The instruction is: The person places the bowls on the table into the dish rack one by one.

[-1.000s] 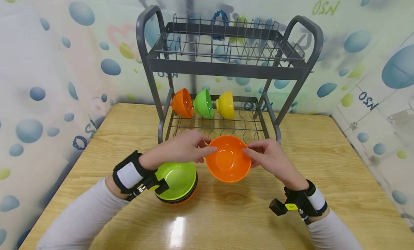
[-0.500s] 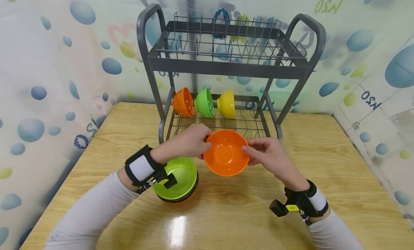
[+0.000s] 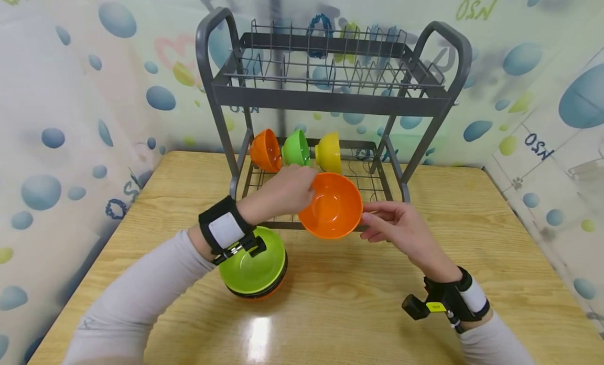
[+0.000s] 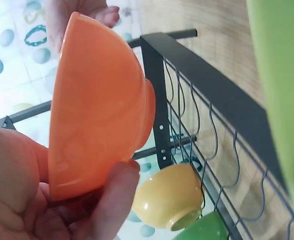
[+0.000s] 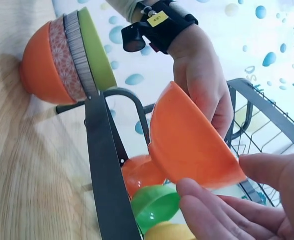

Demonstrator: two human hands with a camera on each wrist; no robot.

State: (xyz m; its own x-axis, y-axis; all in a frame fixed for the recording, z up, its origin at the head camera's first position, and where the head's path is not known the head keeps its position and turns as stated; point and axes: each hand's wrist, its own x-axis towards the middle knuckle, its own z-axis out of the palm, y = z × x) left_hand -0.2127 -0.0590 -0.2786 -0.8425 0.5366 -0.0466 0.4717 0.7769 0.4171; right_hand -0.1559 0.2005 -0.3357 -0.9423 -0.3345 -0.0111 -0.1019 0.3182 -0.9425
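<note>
An orange bowl [image 3: 332,210] is held up in front of the rack's lower shelf, tilted so its inside faces the head camera. My left hand [image 3: 294,189] grips its left rim; in the left wrist view thumb and fingers close round the bowl's wall. At the opposite rim is my right hand [image 3: 394,226], fingers loosely extended and thumb tip right at the edge. Behind the bowl, an orange bowl [image 3: 265,151], a green bowl [image 3: 295,148] and a yellow bowl [image 3: 329,152] stand on their sides in a row on the lower shelf.
The dark two-tier dish rack [image 3: 330,98] stands at the back of the wooden table [image 3: 358,302], with wire slots on both tiers. Left of centre, below my left wrist, is a stack of bowls with a green bowl [image 3: 255,268] on top; patterned and orange ones show beneath.
The orange bowl has moved up and away, toward the lower shelf, with my left hand. My right hand's thumb has slipped from inside the rim to its outer edge, and its fingers have loosened.
</note>
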